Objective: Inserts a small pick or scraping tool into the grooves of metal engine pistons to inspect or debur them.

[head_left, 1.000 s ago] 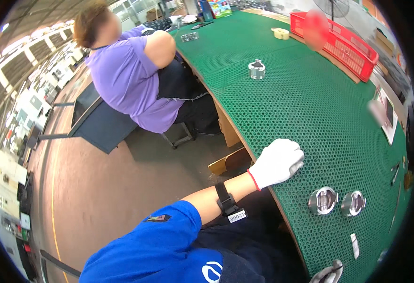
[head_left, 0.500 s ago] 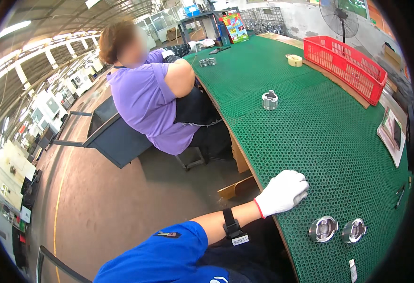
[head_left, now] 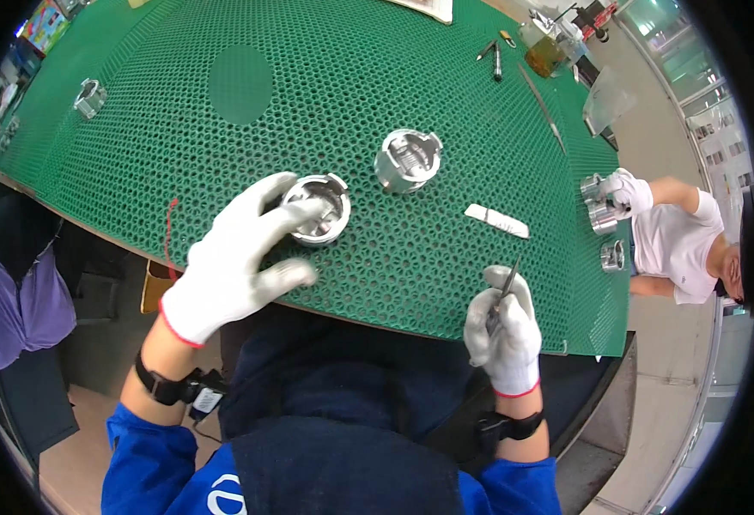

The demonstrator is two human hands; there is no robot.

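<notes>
My left hand [head_left: 238,262] is spreading wide open, its fingertips touching the rim of the nearer metal piston [head_left: 318,209] on the green mesh mat [head_left: 334,77]. My right hand [head_left: 504,329] is closing around a thin metal tool [head_left: 507,281]. A second piston [head_left: 408,160] is sitting beyond, a white strip [head_left: 497,221] lying near it

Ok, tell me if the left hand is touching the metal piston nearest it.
Touching. The head view shows the left hand with its gloved fingers lying over the rim of the piston on the green mat, no gap visible.
</notes>
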